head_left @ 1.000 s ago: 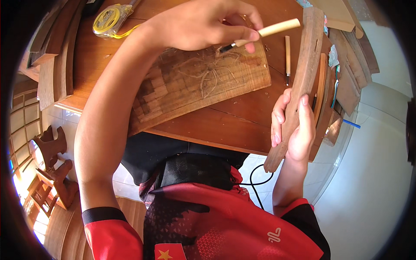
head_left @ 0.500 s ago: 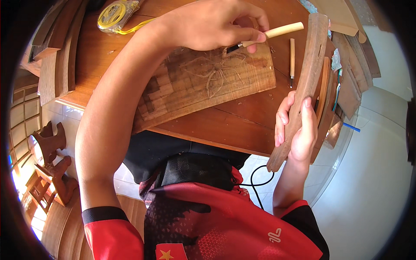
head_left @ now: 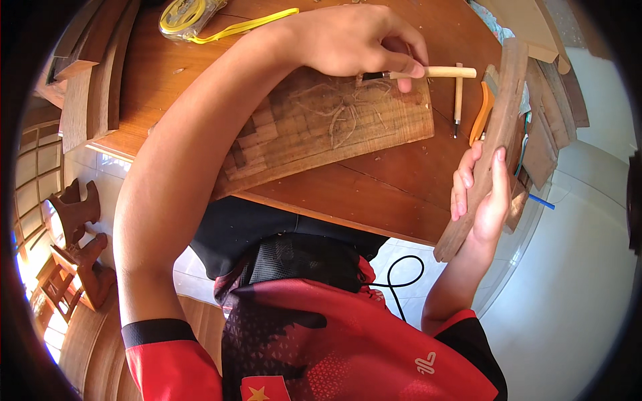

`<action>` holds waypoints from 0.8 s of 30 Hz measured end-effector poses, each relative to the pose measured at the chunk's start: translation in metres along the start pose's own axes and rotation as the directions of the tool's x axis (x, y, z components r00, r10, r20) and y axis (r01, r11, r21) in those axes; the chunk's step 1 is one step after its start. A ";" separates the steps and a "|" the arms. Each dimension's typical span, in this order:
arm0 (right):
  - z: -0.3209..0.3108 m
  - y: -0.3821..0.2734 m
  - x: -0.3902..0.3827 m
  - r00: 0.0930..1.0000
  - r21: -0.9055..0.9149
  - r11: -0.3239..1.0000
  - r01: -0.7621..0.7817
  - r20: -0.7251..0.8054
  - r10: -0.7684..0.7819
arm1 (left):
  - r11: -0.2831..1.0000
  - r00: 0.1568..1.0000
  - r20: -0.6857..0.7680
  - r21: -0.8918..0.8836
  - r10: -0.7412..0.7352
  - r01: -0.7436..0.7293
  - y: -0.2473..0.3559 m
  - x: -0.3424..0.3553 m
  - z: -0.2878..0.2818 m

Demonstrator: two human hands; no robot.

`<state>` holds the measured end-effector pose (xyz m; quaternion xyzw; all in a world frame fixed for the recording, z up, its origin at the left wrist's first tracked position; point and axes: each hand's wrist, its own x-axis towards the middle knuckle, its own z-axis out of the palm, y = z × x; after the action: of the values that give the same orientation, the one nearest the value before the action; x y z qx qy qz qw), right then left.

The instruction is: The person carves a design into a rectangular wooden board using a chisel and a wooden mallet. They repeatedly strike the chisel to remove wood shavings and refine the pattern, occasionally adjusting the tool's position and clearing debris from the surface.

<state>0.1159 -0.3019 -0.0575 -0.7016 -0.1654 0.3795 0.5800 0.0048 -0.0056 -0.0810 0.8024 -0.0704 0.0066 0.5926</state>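
Note:
My left hand (head_left: 358,43) pinches the pale wooden handle of a carving chisel (head_left: 451,71) over the far right part of a carved board (head_left: 281,150). The chisel lies almost level, its dark blade pointing left; the hand partly covers it. Thin curving leaf-like lines are cut into the board, with square marks toward its left. My right hand (head_left: 491,197) is wrapped round the lower part of a long brown wooden bar (head_left: 505,110). That bar tilts up and away at the table's right edge, apart from the chisel.
A second wooden-handled chisel (head_left: 459,100) and an orange-handled tool (head_left: 481,113) lie on the brown table (head_left: 348,184). A yellow tape measure (head_left: 184,19) with a strap sits far left. Wooden planks (head_left: 93,100) stand at left, more pieces (head_left: 542,134) at right.
The wooden bar has shifted right in my right hand, uncovering the orange-handled tool. My left hand has moved slightly right with the chisel, which now lies more level.

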 end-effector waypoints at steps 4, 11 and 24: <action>0.008 0.007 -0.008 0.998 -0.062 0.997 -0.038 0.045 0.041 | 0.983 0.984 0.014 0.037 -0.180 0.179 0.010 0.010 0.001; 0.004 0.006 -0.008 0.998 -0.061 0.997 -0.039 0.049 0.042 | 0.993 0.994 -0.034 0.052 -0.102 0.104 0.008 0.001 -0.002; 0.010 -0.004 0.005 0.995 -0.126 0.991 -0.053 0.077 0.063 | 0.975 0.985 -0.170 0.220 -0.004 0.042 0.022 -0.013 0.003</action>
<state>0.1126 -0.2907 -0.0555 -0.7248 -0.1916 0.4133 0.5168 -0.0108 -0.0133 -0.0621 0.8611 -0.0094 0.0754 0.5028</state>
